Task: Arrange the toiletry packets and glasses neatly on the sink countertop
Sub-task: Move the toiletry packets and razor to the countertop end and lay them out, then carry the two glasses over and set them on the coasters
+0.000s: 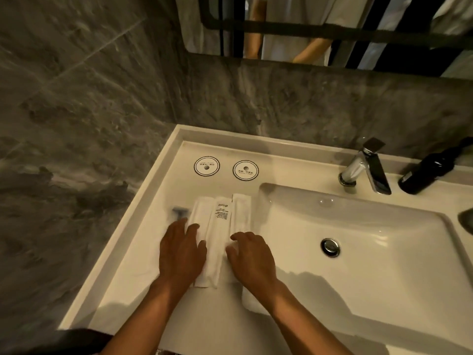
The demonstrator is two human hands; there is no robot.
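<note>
Several long white toiletry packets point(220, 221) lie side by side on the white sink countertop point(153, 290), left of the basin. A packet with a blue razor point(179, 210) lies at their left edge. My left hand point(180, 252) rests flat, fingers spread, over the left packets. My right hand point(252, 257) presses its fingertips on the right packet's point(240, 213) near end. Two glasses with round paper lids, the left glass point(206, 166) and the right glass point(245, 170), stand behind the packets.
The basin point(358, 252) with its drain point(330, 247) fills the right. A chrome faucet point(364, 166) and a dark bottle point(425, 172) stand at the back right. Grey marble wall borders the left and back; a mirror hangs above.
</note>
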